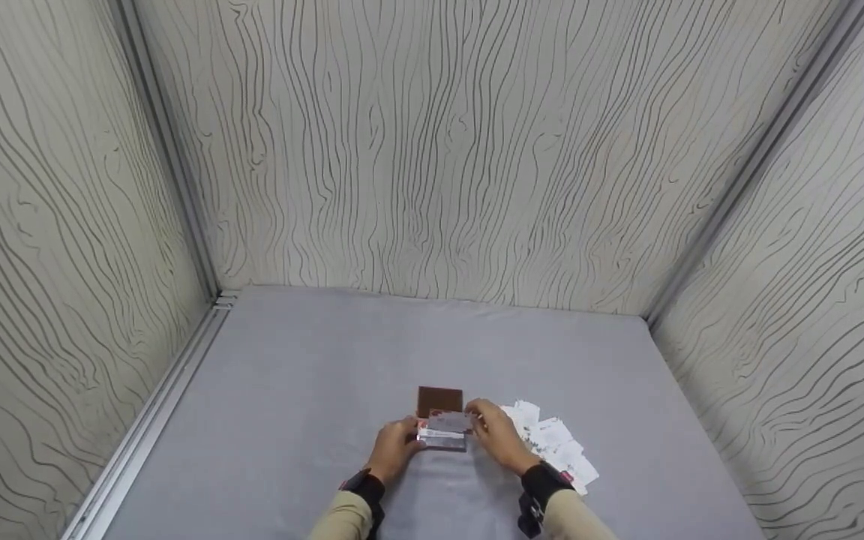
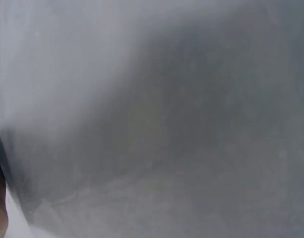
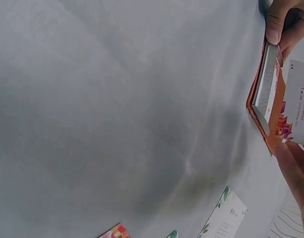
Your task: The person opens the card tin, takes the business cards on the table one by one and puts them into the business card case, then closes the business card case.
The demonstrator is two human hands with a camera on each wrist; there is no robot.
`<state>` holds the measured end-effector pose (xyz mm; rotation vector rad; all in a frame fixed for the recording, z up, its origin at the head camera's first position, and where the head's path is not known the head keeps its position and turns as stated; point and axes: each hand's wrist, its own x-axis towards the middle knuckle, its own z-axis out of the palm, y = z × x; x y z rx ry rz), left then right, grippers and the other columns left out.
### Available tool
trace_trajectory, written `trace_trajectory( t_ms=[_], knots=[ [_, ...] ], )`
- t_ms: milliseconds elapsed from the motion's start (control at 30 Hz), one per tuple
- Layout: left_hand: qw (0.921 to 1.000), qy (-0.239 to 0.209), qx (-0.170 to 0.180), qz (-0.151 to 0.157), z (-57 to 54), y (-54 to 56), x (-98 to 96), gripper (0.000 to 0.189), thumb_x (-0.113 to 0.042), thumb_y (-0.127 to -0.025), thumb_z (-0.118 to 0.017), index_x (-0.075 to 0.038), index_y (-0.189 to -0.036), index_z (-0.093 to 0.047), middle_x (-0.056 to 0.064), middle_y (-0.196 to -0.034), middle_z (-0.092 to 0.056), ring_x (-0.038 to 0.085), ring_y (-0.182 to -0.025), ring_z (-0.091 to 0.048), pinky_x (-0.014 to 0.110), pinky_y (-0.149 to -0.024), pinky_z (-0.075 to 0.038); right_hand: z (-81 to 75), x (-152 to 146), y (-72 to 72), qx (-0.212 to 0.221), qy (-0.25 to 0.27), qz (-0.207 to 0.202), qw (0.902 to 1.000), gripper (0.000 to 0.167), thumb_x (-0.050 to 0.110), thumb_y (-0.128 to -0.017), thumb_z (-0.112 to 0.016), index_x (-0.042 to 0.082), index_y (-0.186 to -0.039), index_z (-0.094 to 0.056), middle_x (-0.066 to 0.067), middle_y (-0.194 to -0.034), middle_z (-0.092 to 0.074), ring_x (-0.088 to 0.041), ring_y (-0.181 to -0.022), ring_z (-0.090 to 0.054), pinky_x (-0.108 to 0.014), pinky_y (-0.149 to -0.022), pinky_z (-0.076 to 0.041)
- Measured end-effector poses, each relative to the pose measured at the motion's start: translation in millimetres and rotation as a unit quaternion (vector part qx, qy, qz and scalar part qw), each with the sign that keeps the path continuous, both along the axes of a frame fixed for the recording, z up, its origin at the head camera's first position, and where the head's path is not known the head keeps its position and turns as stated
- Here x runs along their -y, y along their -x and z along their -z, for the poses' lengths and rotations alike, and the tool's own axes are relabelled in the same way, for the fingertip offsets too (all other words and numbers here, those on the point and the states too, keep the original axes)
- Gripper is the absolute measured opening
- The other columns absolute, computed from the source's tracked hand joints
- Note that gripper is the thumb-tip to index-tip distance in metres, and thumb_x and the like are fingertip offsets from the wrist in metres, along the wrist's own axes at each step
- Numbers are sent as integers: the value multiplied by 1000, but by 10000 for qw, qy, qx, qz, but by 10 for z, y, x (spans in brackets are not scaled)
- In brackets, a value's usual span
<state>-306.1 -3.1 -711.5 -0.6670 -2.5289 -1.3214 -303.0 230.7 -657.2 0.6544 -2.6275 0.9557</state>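
Observation:
A brown business card case [image 1: 439, 400] is opened out in front of me, its lid folded away to the far side. My left hand [image 1: 393, 448] grips the left edge of the case, thumb on the near side in the right wrist view. Between the thumb and fingers of my right hand [image 1: 499, 435] is a business card [image 3: 298, 99], pale grey with red and orange printed shapes. It overlaps the case in the head view. White cards [image 1: 443, 435] lie in the case's near half. The left wrist view shows mostly cloth, with a sliver of hand at its left edge.
Several loose cards [image 1: 552, 439] are spread on the grey cloth-covered table [image 1: 312, 360] to the right of my right hand. Some carry green leaf prints [image 3: 224, 213]. Wood-grain patterned panels [image 1: 432, 150] stand behind and on both sides.

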Motion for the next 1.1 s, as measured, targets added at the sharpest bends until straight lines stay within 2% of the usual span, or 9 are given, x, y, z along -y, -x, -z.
trace_trajectory(
  t_ms=[267,533,733,833,967,1100],
  knots=[
    [9998,-48,-200,-15,-16,-3,6,15,2,-78,-77,2,-93,-74,7,-90,-68,26,-85,-66,39,-75,-55,10,47,25,-112,73,-65,9999,22,-14,-85,-60,1,-101,-64,-11,-95,-68,-27,-86,-67,-37,-72,-58],
    [9996,37,-281,9,-3,24,4,13,-1,-78,-78,0,-91,-75,4,-89,-68,22,-83,-66,35,-72,-55,39,114,40,71,-10,-117,9999,22,-12,-87,-60,3,-102,-64,-8,-98,-68,-25,-91,-67,-38,-77,-58],
    [9991,44,-384,153,-6,22,19,17,-2,-77,-79,2,-93,-75,9,-99,-72,25,-93,-68,38,-82,-56,96,109,46,-197,-209,-136,9995,23,-14,-85,-60,2,-101,-64,-10,-97,-69,-27,-90,-67,-41,-79,-58],
    [9991,92,-385,122,-19,13,20,19,-2,-76,-79,4,-94,-75,13,-104,-73,29,-98,-68,41,-86,-55,126,101,53,-233,-259,-170,9992,23,-15,-85,-60,1,-100,-64,-11,-96,-69,-28,-89,-67,-42,-78,-57],
    [9987,115,-499,15,-19,6,19,19,-4,-76,-80,4,-92,-75,14,-103,-73,29,-97,-68,42,-85,-55,139,107,58,-271,-347,-202,9988,23,-15,-85,-61,1,-100,-64,-11,-95,-69,-28,-89,-67,-43,-79,-57],
    [9988,15,-493,68,-7,8,20,14,-3,-76,-80,1,-89,-75,9,-98,-72,25,-91,-68,39,-79,-56,130,124,47,-352,-414,-196,9983,23,-14,-85,-61,3,-100,-64,-9,-95,-69,-28,-89,-67,-43,-79,-57]
  ],
)
